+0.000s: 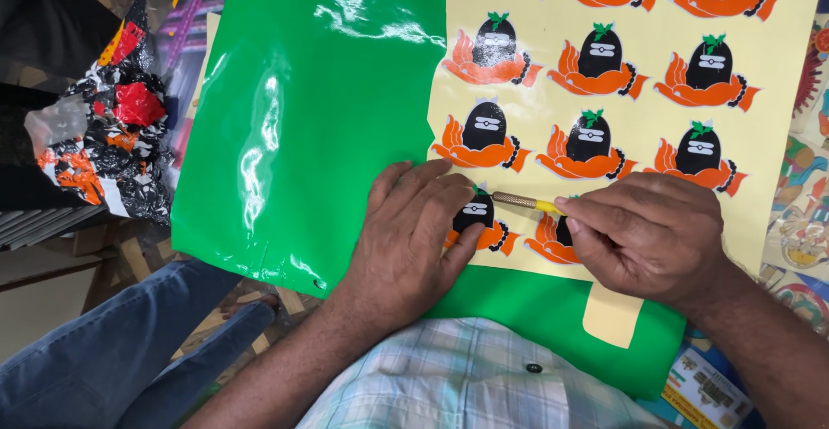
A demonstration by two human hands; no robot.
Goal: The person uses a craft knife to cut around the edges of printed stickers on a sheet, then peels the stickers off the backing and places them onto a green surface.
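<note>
A pale yellow backing sheet (648,41) carries rows of orange-and-black cut vinyl stickers topped with small green leaves. It lies over a glossy green vinyl sheet (319,110). My left hand (406,239) presses flat on the sheet's lower left, fingers around one sticker (475,213). My right hand (648,235) grips a thin craft knife (522,202) with a brass collar and yellow handle. The knife tip points left at the top of that sticker. My right hand partly covers the sticker to its right (548,243).
A crumpled heap of black, red and orange vinyl scraps (108,148) sits at the left. Colourful printed sheets (807,213) lie under the right edge. My jeans (104,351) and checked shirt (475,377) fill the bottom.
</note>
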